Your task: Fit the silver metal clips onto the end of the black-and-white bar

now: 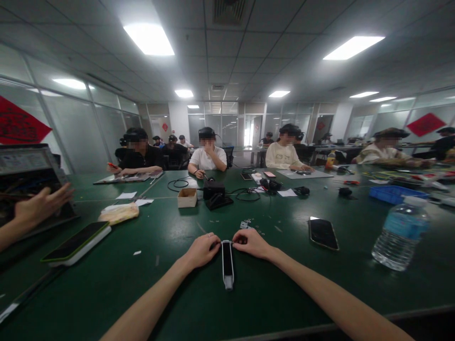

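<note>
On the green table in front of me lies a slim, elongated object (228, 259) with a white rim and a black face, its narrower white end towards me. At its far left corner is my left hand (203, 250), thumb and fingers pinched together. My right hand (253, 243) is closed in a pinch at the far right corner, level with the other. What sits between the fingertips of either hand is too small to make out. Just beyond my right hand lie a small silvery piece (244, 225) and several tiny rings (261, 232).
A phone (323, 232) and a water bottle (401, 234) are on the right, near a blue tray (398, 193). Ahead stand a small cardboard box (187, 198) and a black device (213, 192). Left are a green-edged device (76, 243) and another person's hand (39, 208).
</note>
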The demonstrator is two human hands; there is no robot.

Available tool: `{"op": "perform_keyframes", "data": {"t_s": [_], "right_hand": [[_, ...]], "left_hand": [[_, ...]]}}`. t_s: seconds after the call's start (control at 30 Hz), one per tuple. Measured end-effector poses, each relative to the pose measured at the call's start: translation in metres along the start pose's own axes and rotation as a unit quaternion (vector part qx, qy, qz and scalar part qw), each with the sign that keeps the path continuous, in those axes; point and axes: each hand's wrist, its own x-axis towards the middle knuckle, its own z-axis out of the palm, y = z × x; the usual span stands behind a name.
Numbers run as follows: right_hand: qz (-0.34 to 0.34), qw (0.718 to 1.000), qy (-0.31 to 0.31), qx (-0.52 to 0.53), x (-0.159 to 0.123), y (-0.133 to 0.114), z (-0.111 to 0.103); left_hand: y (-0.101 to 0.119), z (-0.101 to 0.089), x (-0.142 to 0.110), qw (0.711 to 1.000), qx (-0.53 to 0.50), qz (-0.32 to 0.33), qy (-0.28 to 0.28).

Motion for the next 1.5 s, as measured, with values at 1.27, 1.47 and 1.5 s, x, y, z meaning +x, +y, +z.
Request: {"op": "perform_keyframes", "data": {"t_s": [1.27, 1.47, 1.5], "right_hand": [[0.075, 0.978, -0.042, -0.187, -0.011, 0.053, -0.085], [0.149, 0.967, -0.094, -0.183, -0.013, 0.063, -0.085], [0.151, 0.966, -0.09, -0.187, -0.013, 0.061, -0.084]], "left_hand": [[-0.001, -0.001, 0.0, 1.0, -0.013, -0.006, -0.013], [-0.002, 0.0, 0.0, 1.0, -0.012, -0.001, -0.003], [-0.003, 0.0, 0.0, 1.0, -0.014, 0.0, -0.002]]}}
